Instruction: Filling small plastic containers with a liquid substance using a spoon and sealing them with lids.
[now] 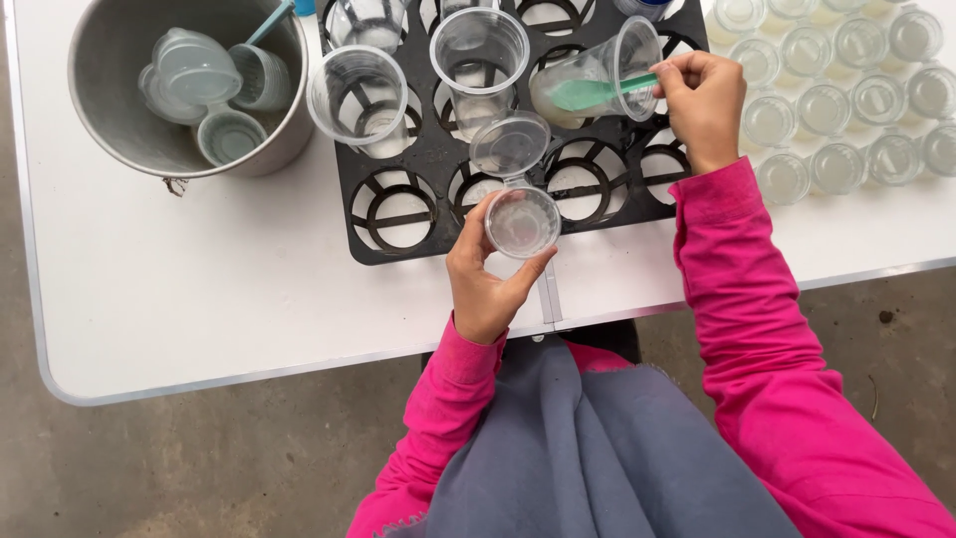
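Small clear lidded cup [522,221], hinged lid [510,144] hanging open | left hand [488,274] gripping it by the rim over black tray [398,239] | right hand [703,100] pinching green spoon [597,92] inside tilted cup [597,78] | judging light, thin, crushable, slippery; holding best at the stiffer rim.

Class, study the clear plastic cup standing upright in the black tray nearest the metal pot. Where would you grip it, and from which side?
Grip the clear plastic cup around its upper wall, just below the rim, coming from above and the near side. It stands upright, mouth open, in the black tray, whose rings hide its base. The metal pot crowds one side and another cup the other.
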